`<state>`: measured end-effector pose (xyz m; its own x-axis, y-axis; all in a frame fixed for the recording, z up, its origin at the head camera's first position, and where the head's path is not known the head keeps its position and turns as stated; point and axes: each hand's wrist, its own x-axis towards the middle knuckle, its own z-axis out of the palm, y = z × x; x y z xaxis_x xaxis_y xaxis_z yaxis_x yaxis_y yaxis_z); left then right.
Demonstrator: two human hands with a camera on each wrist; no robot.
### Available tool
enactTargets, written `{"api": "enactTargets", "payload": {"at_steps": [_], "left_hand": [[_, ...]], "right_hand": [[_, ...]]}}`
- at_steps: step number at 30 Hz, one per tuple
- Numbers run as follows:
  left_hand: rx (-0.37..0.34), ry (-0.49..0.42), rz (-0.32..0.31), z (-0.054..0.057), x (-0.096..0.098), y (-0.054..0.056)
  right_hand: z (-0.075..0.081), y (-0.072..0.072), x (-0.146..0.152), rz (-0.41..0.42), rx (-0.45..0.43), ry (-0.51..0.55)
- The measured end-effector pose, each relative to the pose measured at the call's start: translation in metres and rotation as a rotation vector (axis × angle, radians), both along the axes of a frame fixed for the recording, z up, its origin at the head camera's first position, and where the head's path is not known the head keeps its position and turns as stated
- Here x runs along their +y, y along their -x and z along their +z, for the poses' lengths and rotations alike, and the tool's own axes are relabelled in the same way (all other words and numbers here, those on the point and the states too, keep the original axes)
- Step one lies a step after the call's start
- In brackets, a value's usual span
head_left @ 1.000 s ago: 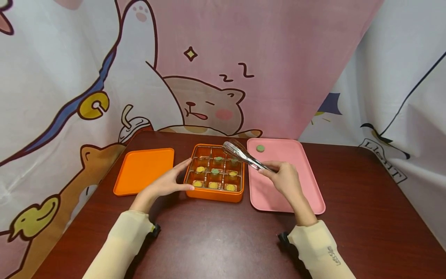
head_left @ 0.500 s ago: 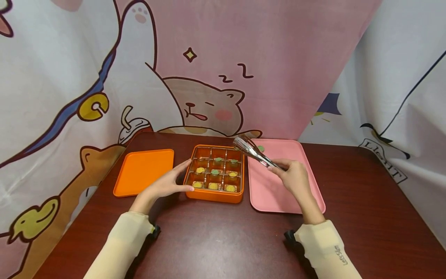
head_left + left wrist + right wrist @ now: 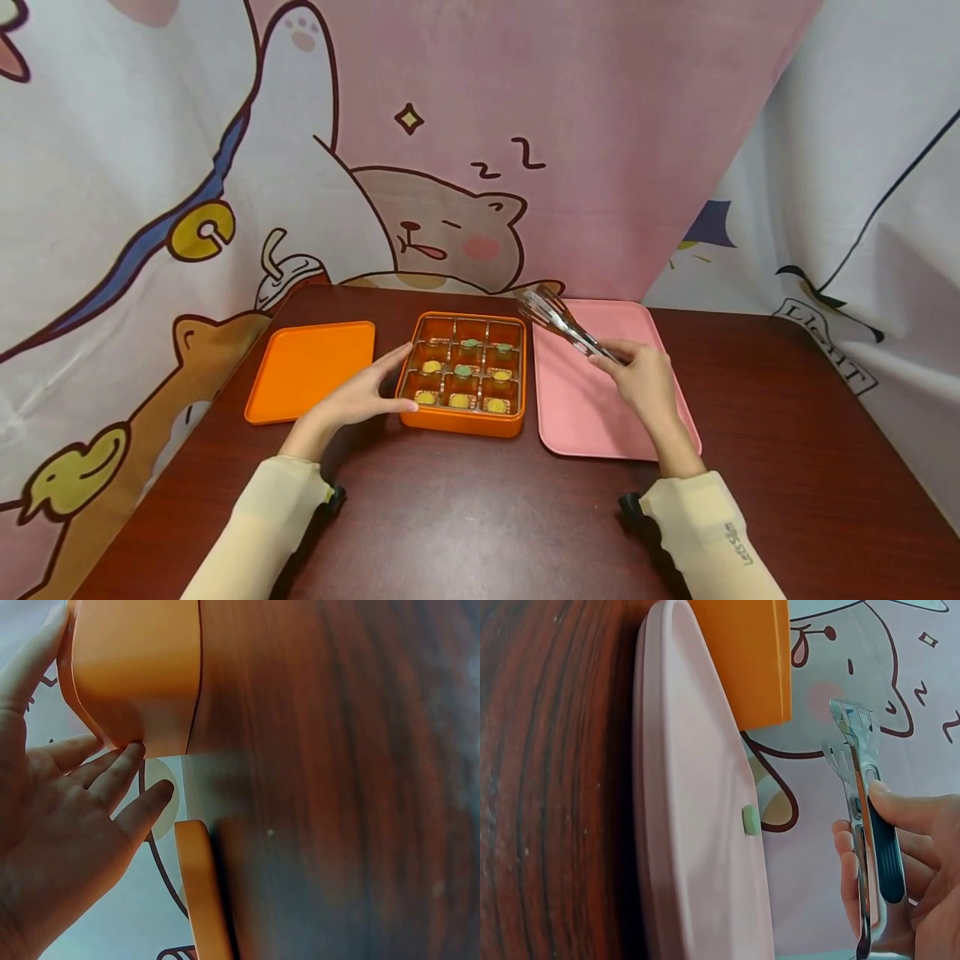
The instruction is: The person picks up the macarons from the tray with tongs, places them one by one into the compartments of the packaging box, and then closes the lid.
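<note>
A square orange box with a clear divided insert stands mid-table. Its front row holds yellow pieces; a green piece lies between two yellow ones in the middle row. Green pieces show in the back middle and back right compartments. My left hand rests against the box's left side, fingers straight, thumb at the front corner. My right hand holds metal tongs above the pink tray; their tips stand apart with nothing between them. In the right wrist view a green disc lies on the tray; the tongs hide it in the head view.
A flat orange lid lies left of the box, near my left forearm. The pink tray sits close beside the box's right side. A curtain with cartoon animals hangs behind the table's back edge.
My right hand has moved to the right with the tongs, from over the box's back right corner to over the tray's back left part. The left hand has stayed on the box.
</note>
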<state>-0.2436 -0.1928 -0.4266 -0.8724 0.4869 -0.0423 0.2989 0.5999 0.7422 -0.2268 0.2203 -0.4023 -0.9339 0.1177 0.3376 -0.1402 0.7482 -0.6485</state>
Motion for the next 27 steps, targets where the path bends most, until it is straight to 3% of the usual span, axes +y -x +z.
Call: {"api": "enactTargets", "payload": {"at_steps": [6, 27], "left_hand": [[0.003, 0.006, -0.003, -0.001, 0.000, 0.000], [0.010, 0.001, -0.013, -0.001, -0.002, 0.002]], "right_hand": [[-0.004, 0.002, 0.002, -0.022, 0.007, 0.009], [-0.014, 0.013, 0.016, -0.123, -0.115, -0.020]]}}
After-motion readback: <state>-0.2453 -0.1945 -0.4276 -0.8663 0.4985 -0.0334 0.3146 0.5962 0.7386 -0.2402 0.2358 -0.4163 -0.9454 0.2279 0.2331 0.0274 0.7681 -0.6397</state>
